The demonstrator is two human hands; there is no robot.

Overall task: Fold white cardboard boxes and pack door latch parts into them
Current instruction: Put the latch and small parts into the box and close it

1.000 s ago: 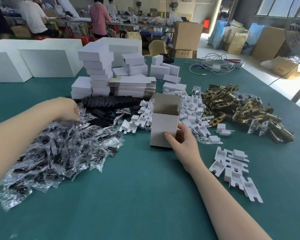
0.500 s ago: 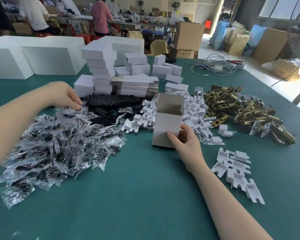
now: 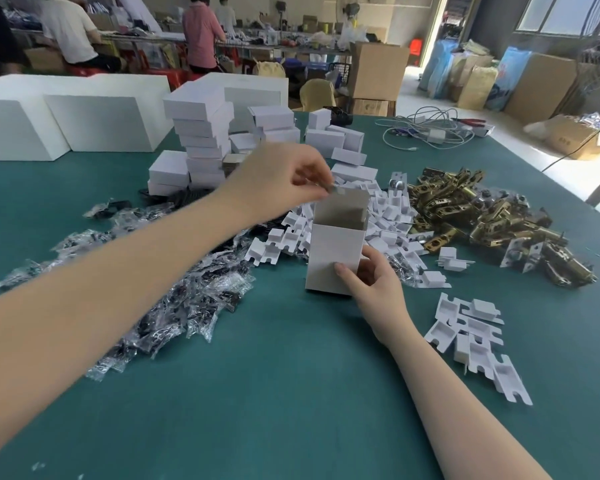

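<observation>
On the green table (image 3: pixel 291 393), near its middle, we are steadying an upright white cardboard box (image 3: pixel 333 252) with its top flap standing open. Our right hand (image 3: pixel 371 278) is gripping the box's lower right corner, thumb lying across the front face and fingers wrapping the side. Our left hand (image 3: pixel 284 181) is hovering just above the box's open mouth, fingertips pinching something small and shiny; it is too small for us to tell what it is. To the left, a heap of clear plastic packets with dark parts (image 3: pixel 136 282) is sprawling across the cloth. Behind the box, white cardboard inserts (image 3: pixel 385 216) are piling up, with a second cluster of inserts (image 3: pixel 475 337) lying near our right forearm. Further right, a pile of brass door latches (image 3: pixel 482 216) is resting beside them. At the back, stacks of closed white boxes (image 3: pixel 201 136) are standing.
</observation>
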